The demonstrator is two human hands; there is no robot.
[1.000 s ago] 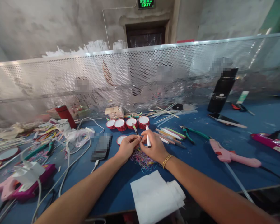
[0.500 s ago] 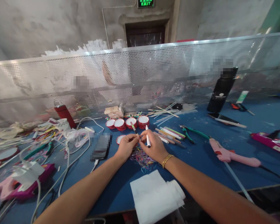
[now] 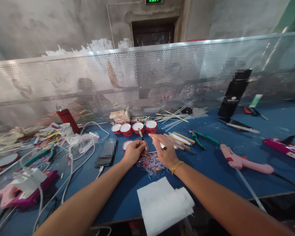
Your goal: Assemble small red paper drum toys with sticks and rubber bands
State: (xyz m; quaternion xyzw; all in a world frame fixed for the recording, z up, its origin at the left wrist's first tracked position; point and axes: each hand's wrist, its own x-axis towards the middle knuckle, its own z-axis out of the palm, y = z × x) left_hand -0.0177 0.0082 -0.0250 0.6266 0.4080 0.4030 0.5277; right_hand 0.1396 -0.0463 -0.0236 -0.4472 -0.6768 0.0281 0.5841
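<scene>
My left hand (image 3: 133,152) is closed on a thin stick (image 3: 141,134) with pale green and black bands, its tip pointing up and away. A white marker pen (image 3: 161,144) with a dark end lies across my right hand (image 3: 165,153), whose fingers are closed around it. The two hands are a little apart, above a heap of small coloured rubber bands (image 3: 151,166). Just beyond them stand several small red drum-like rounds with white tops (image 3: 151,125). One more white-topped round (image 3: 126,145) is partly hidden behind my left hand.
Markers (image 3: 182,139), green-handled pliers (image 3: 206,137) and a pink glue gun (image 3: 245,162) lie to the right. A phone (image 3: 107,152) and white cables are on the left. Folded white paper (image 3: 164,206) rests at the front edge. A perforated metal screen (image 3: 142,75) stands behind.
My right hand has drawn away to the right from my left hand, and the marker has tilted flatter. My left hand stays nearly in place with the stick.
</scene>
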